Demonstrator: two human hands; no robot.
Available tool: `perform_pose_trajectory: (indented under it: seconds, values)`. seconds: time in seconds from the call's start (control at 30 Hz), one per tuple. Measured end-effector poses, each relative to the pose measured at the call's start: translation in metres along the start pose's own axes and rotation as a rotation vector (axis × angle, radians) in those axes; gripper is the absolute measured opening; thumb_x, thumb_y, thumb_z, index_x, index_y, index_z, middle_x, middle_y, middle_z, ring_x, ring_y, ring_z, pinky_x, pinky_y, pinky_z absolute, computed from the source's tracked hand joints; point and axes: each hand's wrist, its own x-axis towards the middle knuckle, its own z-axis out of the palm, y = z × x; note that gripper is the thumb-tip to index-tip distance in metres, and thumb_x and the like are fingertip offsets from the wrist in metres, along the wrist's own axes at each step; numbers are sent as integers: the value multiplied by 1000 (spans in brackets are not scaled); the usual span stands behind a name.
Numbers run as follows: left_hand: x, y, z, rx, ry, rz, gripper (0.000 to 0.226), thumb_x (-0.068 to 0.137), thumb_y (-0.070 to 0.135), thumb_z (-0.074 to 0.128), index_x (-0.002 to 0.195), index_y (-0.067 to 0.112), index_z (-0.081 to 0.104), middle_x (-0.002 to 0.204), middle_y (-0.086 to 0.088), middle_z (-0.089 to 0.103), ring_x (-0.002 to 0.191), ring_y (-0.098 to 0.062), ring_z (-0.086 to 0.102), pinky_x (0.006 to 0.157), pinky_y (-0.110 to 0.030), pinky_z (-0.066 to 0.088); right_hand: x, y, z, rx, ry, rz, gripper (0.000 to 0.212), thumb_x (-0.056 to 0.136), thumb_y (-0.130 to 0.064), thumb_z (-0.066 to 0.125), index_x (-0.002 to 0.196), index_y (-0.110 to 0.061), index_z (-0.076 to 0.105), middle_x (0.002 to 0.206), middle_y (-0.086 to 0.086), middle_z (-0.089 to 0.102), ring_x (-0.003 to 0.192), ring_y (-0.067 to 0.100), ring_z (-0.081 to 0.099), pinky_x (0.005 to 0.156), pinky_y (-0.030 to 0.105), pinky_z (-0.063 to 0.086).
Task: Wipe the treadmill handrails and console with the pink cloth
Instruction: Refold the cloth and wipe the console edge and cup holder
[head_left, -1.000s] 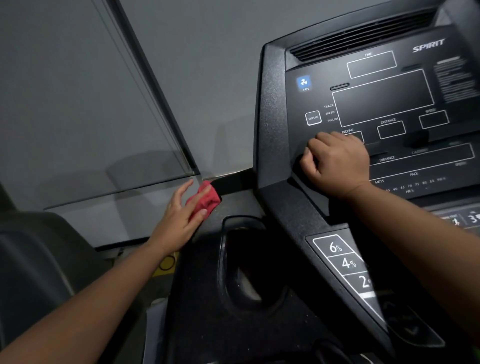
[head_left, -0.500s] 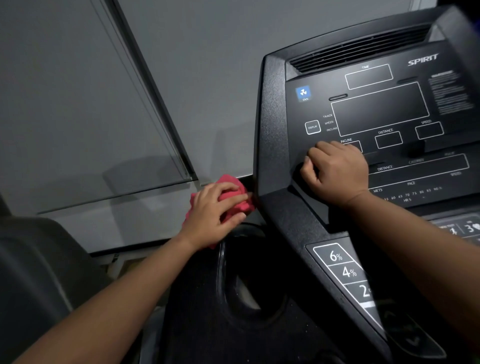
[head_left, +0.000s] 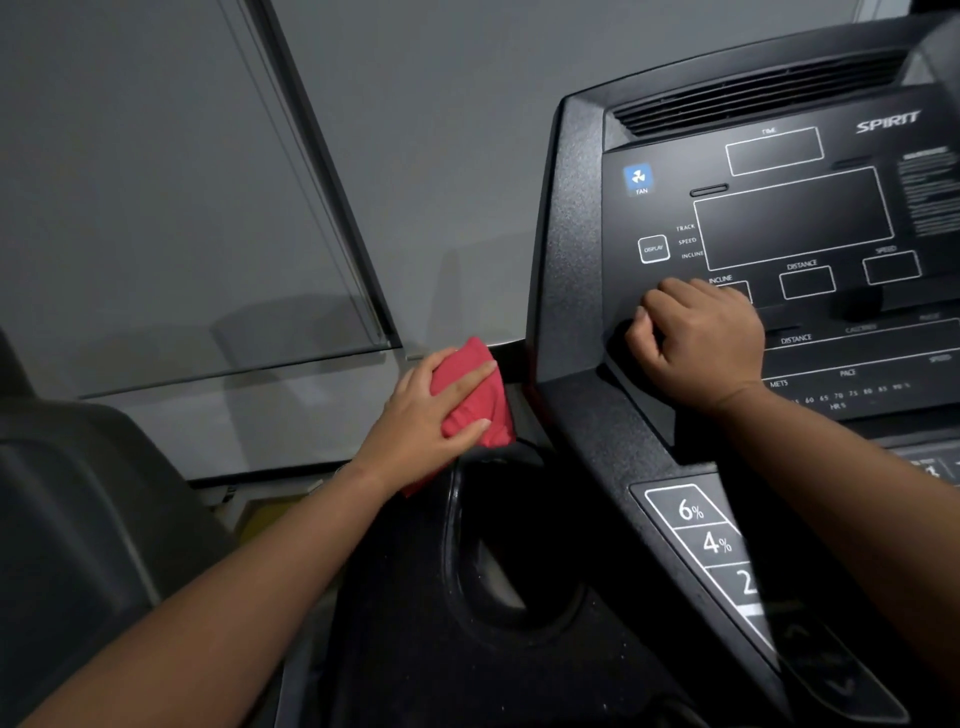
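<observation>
Now | our left hand (head_left: 421, 415) presses pink cloth (head_left: 470, 397) with flat fingers (head_left: 462, 374) | console (head_left: 576, 270) edge just right of cloth, nearer this hand | right hand (head_left: 701, 343) fisted, empty, on console

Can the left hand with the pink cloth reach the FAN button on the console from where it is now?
Probably yes. The left hand presses the pink cloth just left of the console; nothing stands between it and the FAN button. The right hand rests lower on the panel, clear of it.
</observation>
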Motion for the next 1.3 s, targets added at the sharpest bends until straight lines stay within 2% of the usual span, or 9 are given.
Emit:
perform_pose_trajectory:
  seconds: [0.1,0.2,0.4,0.57,0.7,0.8,0.9,1.13,1.3]
  values:
    - [-8,-16,-4,37,-82,101,65,77,68,37,134,69,6,157,6,5,139,-20,14,110,-37,18,0,0,0,1,-2,1,29,85,-21,44,58,-11,44,57,10,46,51,31,46,50,32,29]
    - [-16,-37,-9,-5,-156,136,63,78,72,36,132,73,3,152,24,-10,139,-16,17,107,-33,27,0,0,0,0,-3,6,29,85,-21,44,58,-12,44,58,10,46,52,31,47,50,32,31]
    - [-40,-50,-8,-169,-156,65,64,80,79,33,134,71,0,150,33,-10,137,4,14,108,-25,29,0,0,1,6,3,9,28,85,-21,45,58,-12,44,58,9,46,52,31,47,50,32,31]
    - [-37,-17,3,-83,-128,-86,73,95,46,46,138,53,-13,159,4,-13,146,-18,7,118,-37,16,0,0,1,-8,0,10,27,84,-20,46,58,-12,44,57,10,46,51,31,46,50,31,28]
    - [-26,2,6,148,-135,-124,76,90,58,36,140,40,-19,158,-9,-16,146,-28,-6,118,-51,9,0,-1,0,-11,-4,12,28,84,-20,46,58,-12,43,57,10,46,51,31,47,51,30,25]
    - [-18,16,11,280,-61,-90,80,82,62,27,151,28,4,155,-23,17,141,-41,21,108,-62,24,0,-1,0,-5,-9,21,28,84,-20,46,58,-12,43,57,10,46,50,31,46,52,30,24]
    - [-8,32,21,396,-8,-62,74,79,58,33,141,18,31,137,-24,49,125,-42,48,92,-65,39,-1,-2,0,-4,-10,22,28,84,-20,45,57,-12,43,57,10,46,50,31,46,52,30,23]
    - [-3,65,49,464,75,-64,75,85,52,28,135,0,48,141,-22,46,133,-31,29,105,-55,19,1,-1,0,-5,0,11,28,84,-20,45,58,-12,44,57,10,46,51,31,46,50,32,27]
    - [2,44,38,482,20,57,78,79,58,31,136,8,50,140,-17,50,128,-37,46,98,-63,36,0,-1,-1,9,-5,-2,28,85,-20,44,58,-11,45,57,11,46,51,31,47,50,32,30]
